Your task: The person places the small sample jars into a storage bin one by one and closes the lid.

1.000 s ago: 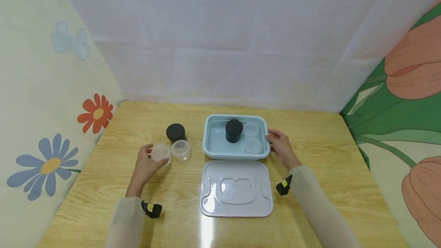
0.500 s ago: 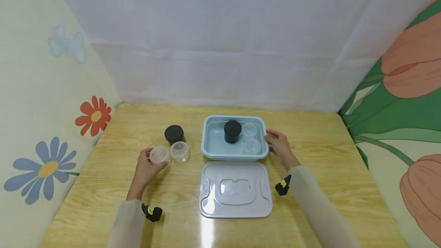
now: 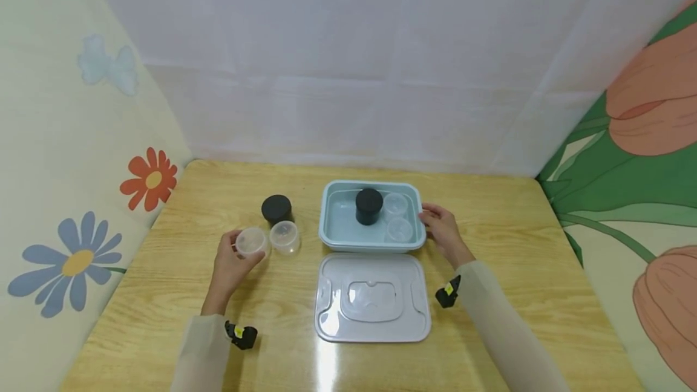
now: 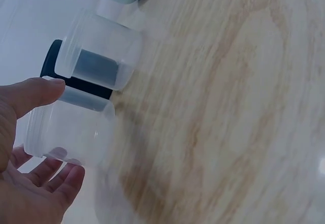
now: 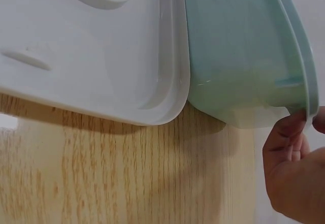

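My left hand (image 3: 229,264) holds a small clear plastic jar (image 3: 251,242) between thumb and fingers; in the left wrist view the jar (image 4: 71,132) shows a ribbed rim. Close by its right side stands a second clear jar (image 3: 285,238), with a black jar (image 3: 277,208) behind. My right hand (image 3: 443,233) pinches the right rim of a light blue plastic box (image 3: 327,222), thumb and fingers on either side of the edge in the right wrist view. Inside the box, a black jar (image 3: 369,205) stands left of two clear jars (image 3: 400,230).
A pale grey box lid (image 3: 373,301) lies flat in front of the box, at its near edge. All of it rests on a wood-grain table (image 3: 283,343). A white cloth (image 3: 348,77) hangs behind, with flower-printed panels at both sides.
The left hand's fingers and thumb sit closer around the clear jar than a second ago. The right hand stays at the box rim, and the other things have not moved.
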Demonstrator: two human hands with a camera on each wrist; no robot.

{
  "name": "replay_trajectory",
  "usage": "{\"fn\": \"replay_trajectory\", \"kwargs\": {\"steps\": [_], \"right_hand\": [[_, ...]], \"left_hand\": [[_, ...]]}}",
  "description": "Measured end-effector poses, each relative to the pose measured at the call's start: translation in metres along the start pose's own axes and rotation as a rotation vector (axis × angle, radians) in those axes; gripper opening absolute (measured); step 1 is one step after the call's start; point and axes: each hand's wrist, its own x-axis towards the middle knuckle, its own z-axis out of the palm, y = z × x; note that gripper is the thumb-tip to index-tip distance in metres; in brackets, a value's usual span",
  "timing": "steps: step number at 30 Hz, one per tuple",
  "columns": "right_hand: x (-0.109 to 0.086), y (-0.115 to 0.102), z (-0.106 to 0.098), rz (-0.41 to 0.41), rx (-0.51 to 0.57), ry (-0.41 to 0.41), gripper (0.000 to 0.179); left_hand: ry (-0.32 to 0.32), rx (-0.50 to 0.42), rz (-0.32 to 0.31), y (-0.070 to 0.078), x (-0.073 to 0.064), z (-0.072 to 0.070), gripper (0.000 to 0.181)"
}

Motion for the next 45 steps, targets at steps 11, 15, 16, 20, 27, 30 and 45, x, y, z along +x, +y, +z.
{"fn": "replay_trajectory", "kwargs": {"steps": [11,15,16,20,27,30,45], "right_hand": [[0.0,0.0,-0.002,0.008,-0.008,-0.004,0.044],[0.0,0.0,-0.002,0.016,-0.013,0.004,0.043],[0.0,0.0,-0.002,0.017,-0.012,0.007,0.043],[0.002,0.0,-0.003,0.022,-0.011,0.009,0.043],[0.001,-0.002,-0.002,0.023,-0.014,0.003,0.043],[0.001,-0.002,-0.002,0.019,-0.014,0.0,0.043],[0.0,-0.001,-0.001,0.017,-0.022,-0.009,0.044]], "left_hand": [[-0.011,0.02,0.032,0.012,0.0,-0.004,0.074],[-0.004,0.015,0.062,0.019,0.0,-0.005,0.074],[-0.001,0.014,0.07,0.02,0.001,-0.006,0.074],[0.016,0.006,0.094,0.025,0.001,-0.006,0.074],[0.051,-0.005,0.108,0.034,-0.002,-0.007,0.071],[0.059,-0.005,0.118,0.039,-0.003,-0.008,0.07],[0.04,0.011,0.187,0.062,-0.001,-0.008,0.071]]}}
